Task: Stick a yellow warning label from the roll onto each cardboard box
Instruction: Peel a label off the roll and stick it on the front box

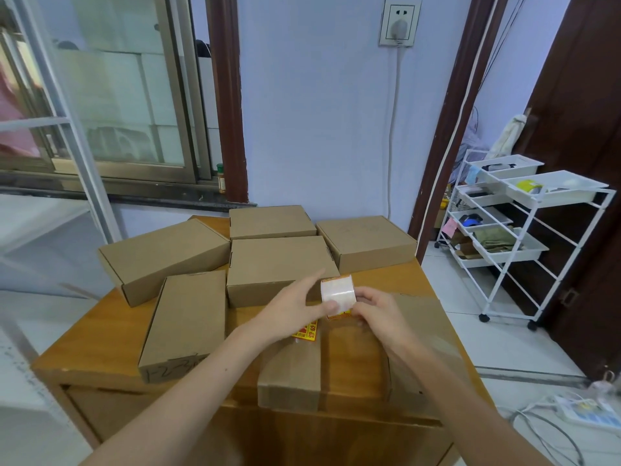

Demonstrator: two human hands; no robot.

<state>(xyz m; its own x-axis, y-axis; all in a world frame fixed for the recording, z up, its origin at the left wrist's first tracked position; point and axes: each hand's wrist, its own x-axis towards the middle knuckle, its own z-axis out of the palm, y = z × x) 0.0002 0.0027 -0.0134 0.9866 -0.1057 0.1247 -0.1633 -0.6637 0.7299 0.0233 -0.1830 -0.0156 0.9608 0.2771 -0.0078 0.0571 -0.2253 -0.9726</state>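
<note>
Above the near middle of the wooden table (100,334), both hands meet around the roll of labels (337,292). The roll lies on its side with its axis running roughly left to right, its white backing paper facing up and toward the camera, and an orange-yellow edge showing at its far and lower rims. The right hand (378,316) has its fingers curled round the right end of the roll, gripping it. The left hand (295,309) reaches in from the left with its fingers fairly straight, the thumb pressed against the roll's lower left edge; whether it pinches a label there I cannot tell. Just below the left hand, a yellow warning label (307,332) with red print lies on the top of the nearest cardboard box (292,371), its long axis slanting from lower left to upper right. A second near box (423,334) sits just to its right, under the right forearm. Five more boxes stand farther back: a long one at the left front (188,321), a larger one behind it (161,257), a middle one (279,267), and two at the rear (270,222) (366,242).
</note>
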